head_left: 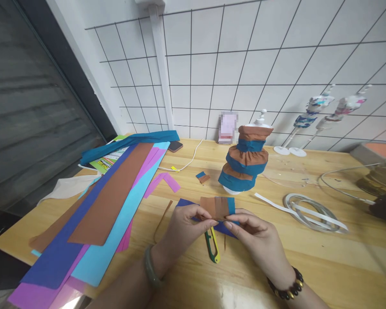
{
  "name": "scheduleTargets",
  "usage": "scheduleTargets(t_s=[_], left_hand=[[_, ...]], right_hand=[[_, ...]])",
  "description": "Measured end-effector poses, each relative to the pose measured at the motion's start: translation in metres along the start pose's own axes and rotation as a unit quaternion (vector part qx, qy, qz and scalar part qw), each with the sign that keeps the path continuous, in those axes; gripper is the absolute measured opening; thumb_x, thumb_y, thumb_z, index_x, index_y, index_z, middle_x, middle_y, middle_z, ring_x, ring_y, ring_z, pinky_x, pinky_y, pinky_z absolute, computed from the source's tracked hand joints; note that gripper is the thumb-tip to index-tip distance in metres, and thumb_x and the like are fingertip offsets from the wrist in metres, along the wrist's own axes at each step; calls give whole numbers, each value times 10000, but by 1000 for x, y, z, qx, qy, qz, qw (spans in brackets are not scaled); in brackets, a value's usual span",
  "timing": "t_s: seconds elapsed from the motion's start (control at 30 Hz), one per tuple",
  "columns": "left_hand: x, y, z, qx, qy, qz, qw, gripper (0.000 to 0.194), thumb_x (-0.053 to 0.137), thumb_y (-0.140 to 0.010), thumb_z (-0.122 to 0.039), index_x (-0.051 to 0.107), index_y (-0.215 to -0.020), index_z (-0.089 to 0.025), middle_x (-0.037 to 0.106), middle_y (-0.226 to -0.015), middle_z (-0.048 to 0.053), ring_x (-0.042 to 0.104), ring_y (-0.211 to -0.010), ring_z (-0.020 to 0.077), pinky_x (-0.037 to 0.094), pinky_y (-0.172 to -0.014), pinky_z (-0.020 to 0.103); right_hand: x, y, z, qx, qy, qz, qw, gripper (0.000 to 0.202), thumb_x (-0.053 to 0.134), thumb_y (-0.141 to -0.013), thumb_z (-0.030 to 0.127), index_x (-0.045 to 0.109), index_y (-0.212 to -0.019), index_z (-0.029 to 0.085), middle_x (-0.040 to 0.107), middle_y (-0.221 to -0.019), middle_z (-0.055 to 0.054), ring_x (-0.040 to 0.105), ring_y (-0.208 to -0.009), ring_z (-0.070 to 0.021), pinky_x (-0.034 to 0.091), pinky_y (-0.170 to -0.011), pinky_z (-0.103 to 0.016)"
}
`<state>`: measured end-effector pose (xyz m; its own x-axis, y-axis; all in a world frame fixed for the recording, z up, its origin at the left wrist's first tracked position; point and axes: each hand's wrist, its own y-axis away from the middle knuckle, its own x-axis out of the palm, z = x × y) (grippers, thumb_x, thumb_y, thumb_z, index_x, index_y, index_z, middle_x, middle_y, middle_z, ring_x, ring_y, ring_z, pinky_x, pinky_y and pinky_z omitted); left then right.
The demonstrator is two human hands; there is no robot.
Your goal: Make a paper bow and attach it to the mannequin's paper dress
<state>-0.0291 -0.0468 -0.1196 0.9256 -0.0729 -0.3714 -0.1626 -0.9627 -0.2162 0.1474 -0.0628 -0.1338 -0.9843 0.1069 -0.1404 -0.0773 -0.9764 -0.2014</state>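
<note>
Between both hands, low in the middle, is a small brown and blue fabric piece [221, 207]. My left hand [188, 225] pinches its lower left edge with thumb and forefinger. On its right, my right hand [256, 235] pinches the lower right edge the same way. Beneath the hands, a green and yellow thread snipper [213, 249] rests on the table, its tip hidden. Dark blue fabric [185, 202] lies partly under the piece. Just behind stands a small dress form [247, 159] wrapped in brown and blue gathered fabric.
Long fabric strips [112, 197] cover the table's left. A phone [175, 146] lies behind them; another phone [227, 128] leans on the tiled wall. Coiled white strip [310, 210] sits right, two small forms [312, 111] back right. A fabric scrap [202, 177] is mid-table.
</note>
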Motion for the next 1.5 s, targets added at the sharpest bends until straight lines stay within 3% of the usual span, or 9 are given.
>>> scheduleTargets(t_s=[0.57, 0.8, 0.93, 1.07, 1.27, 1.5], left_hand=[[6, 3, 10, -62, 105, 7, 992, 147, 697, -648, -235, 577, -618, -155, 620, -601, 10, 575, -578, 121, 464, -547, 219], [6, 3, 8, -4, 74, 0, 997, 179, 680, -655, -183, 542, -768, -167, 597, -710, -8, 581, -681, 122, 460, -622, 216], [6, 4, 7, 15, 86, 26, 996, 262, 681, -656, -167, 534, -873, -175, 608, -797, 1, 592, -744, 129, 468, -659, 220], [6, 3, 6, 0, 116, 50, 992, 180, 643, -683, -145, 536, -826, -171, 611, -789, 6, 597, -761, 131, 479, -686, 232], [7, 2, 7, -8, 113, 25, 993, 145, 638, -682, -138, 535, -779, -168, 604, -749, -1, 595, -732, 123, 485, -675, 229], [7, 2, 6, 4, 94, 36, 995, 118, 630, -679, -134, 570, -775, -170, 638, -751, 7, 608, -719, 131, 490, -645, 225]], right_hand=[[3, 2, 5, 81, -74, -5, 994, 211, 767, -579, 346, 652, -656, 187, 670, -614, -23, 624, -543, -147, 559, -545, -265], [4, 1, 6, 72, -71, -1, 995, 221, 756, -607, 328, 603, -702, 199, 542, -524, 43, 521, -477, -103, 487, -476, -215], [4, 1, 7, 59, -71, 14, 996, 203, 749, -627, 301, 598, -720, 203, 503, -530, 58, 489, -487, -91, 452, -480, -197], [6, 2, 7, 67, -88, 22, 994, 214, 757, -614, 297, 599, -720, 198, 517, -538, 54, 488, -503, -92, 449, -499, -199], [6, 3, 3, 73, -94, 22, 993, 172, 729, -650, 279, 608, -751, 210, 560, -595, 43, 511, -553, -92, 459, -542, -189], [3, 3, 2, 23, -25, 72, 997, 47, 694, -698, 255, 666, -705, 218, 641, -709, -3, 580, -676, -130, 474, -636, -223]])
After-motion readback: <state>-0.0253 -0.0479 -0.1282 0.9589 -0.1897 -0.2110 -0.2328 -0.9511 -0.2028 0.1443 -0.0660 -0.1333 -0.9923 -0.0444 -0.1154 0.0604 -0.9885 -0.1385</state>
